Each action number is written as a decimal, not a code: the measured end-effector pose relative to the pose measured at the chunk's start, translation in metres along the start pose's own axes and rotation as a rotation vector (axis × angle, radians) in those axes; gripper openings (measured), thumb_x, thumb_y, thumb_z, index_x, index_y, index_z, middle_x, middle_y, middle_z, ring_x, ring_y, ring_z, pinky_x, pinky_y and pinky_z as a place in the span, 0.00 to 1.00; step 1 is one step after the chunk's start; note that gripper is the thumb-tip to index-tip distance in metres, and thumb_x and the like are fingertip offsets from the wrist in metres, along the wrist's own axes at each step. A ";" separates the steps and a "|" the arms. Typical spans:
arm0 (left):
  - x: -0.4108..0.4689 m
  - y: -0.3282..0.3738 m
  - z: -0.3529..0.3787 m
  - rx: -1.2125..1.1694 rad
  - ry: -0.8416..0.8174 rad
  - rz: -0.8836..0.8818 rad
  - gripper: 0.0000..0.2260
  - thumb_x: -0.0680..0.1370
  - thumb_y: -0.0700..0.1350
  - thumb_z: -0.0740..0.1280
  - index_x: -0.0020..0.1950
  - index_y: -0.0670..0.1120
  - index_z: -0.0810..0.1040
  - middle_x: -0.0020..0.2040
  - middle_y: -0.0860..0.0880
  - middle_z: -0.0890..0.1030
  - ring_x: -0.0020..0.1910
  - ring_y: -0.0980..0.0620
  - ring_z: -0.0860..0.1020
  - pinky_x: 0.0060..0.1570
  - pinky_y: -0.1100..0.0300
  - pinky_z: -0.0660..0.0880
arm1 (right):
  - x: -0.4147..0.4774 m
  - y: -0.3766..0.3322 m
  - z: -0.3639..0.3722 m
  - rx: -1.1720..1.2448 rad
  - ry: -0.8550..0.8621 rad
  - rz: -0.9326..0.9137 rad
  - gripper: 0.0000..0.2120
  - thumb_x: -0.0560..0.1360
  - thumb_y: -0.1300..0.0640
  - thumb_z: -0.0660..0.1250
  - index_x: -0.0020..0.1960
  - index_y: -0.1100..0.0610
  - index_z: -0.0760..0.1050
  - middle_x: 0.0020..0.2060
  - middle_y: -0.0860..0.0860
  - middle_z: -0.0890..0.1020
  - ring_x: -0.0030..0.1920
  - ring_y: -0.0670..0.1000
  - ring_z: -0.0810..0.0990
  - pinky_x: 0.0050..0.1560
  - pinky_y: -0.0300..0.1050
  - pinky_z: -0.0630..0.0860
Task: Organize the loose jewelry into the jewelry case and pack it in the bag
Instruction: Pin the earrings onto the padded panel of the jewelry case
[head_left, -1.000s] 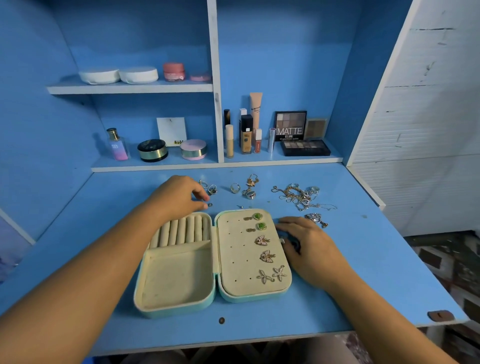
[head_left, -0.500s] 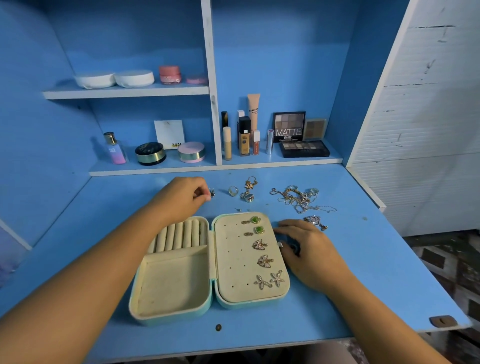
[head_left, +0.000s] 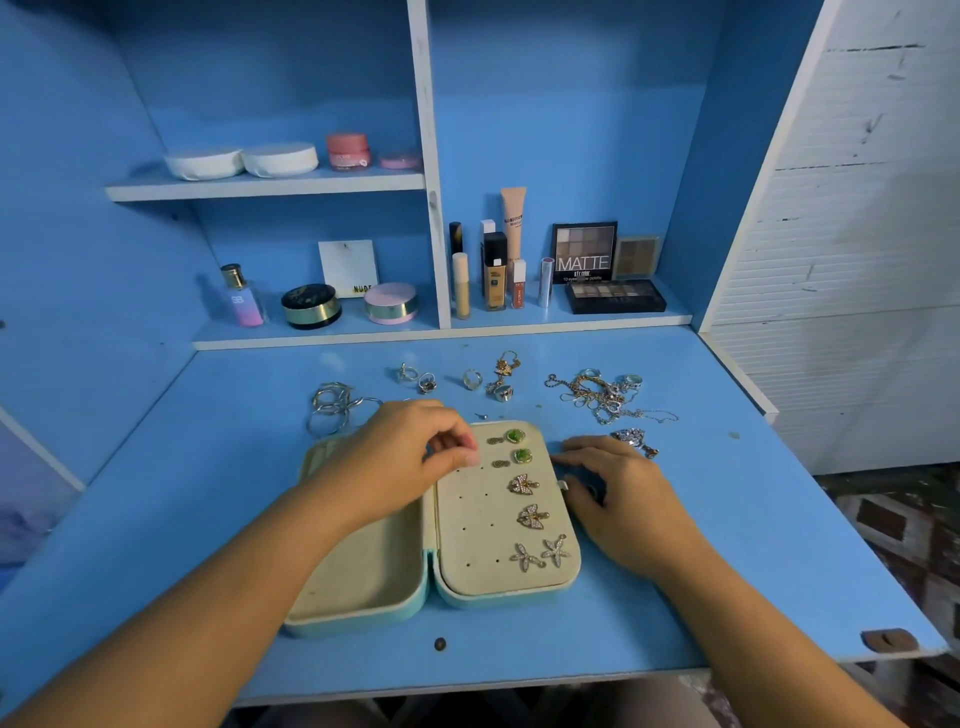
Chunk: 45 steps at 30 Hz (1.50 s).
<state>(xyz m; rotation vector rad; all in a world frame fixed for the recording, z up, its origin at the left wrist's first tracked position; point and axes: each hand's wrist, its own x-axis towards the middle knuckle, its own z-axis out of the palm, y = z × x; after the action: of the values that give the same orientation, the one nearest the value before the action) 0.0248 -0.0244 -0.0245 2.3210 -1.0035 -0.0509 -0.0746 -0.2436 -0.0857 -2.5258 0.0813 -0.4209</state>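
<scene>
Open mint-green jewelry case with cream lining (head_left: 358, 626) is nearest. Right hand (head_left: 623, 499) rests at its right edge; can't tell if it grips anything. Left hand (head_left: 410, 457) has moved in from the desk behind and is now pinched over the earring panel's top-left holes, likely placing a small stud. Tangled silver and gold chains (head_left: 597, 395) lie beyond, well apart.

Blue desk (head_left: 675, 519), cream-lined teal jewelry case (head_left: 498, 525), green earrings (head_left: 515, 435)

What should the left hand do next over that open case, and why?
Probably the left hand presses its pinch down into a free hole of the earring panel: it hovers over the panel's bare left columns, while the right hand rests beside the case.
</scene>
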 end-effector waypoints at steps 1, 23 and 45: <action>-0.002 0.000 0.001 0.011 -0.010 0.000 0.02 0.74 0.45 0.74 0.46 0.50 0.84 0.40 0.57 0.80 0.40 0.66 0.76 0.40 0.75 0.69 | 0.000 0.000 0.000 0.001 0.001 -0.001 0.12 0.75 0.59 0.66 0.58 0.54 0.80 0.59 0.46 0.78 0.59 0.44 0.74 0.51 0.17 0.58; 0.004 0.011 -0.005 0.490 -0.213 0.108 0.07 0.82 0.46 0.62 0.54 0.51 0.79 0.46 0.54 0.71 0.52 0.54 0.69 0.52 0.56 0.71 | -0.003 0.000 -0.002 0.058 0.031 -0.030 0.09 0.74 0.61 0.66 0.53 0.55 0.82 0.53 0.46 0.80 0.53 0.45 0.76 0.48 0.19 0.62; 0.029 0.033 -0.007 0.518 -0.313 0.020 0.05 0.79 0.48 0.67 0.53 0.50 0.77 0.51 0.55 0.68 0.55 0.57 0.66 0.48 0.60 0.64 | -0.001 0.004 -0.001 0.074 0.040 -0.051 0.09 0.75 0.60 0.65 0.51 0.54 0.81 0.51 0.45 0.80 0.53 0.45 0.76 0.48 0.25 0.65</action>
<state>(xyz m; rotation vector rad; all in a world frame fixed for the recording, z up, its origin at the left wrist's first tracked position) 0.0255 -0.0579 0.0051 2.8325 -1.3172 -0.1680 -0.0760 -0.2470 -0.0873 -2.4512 0.0159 -0.4858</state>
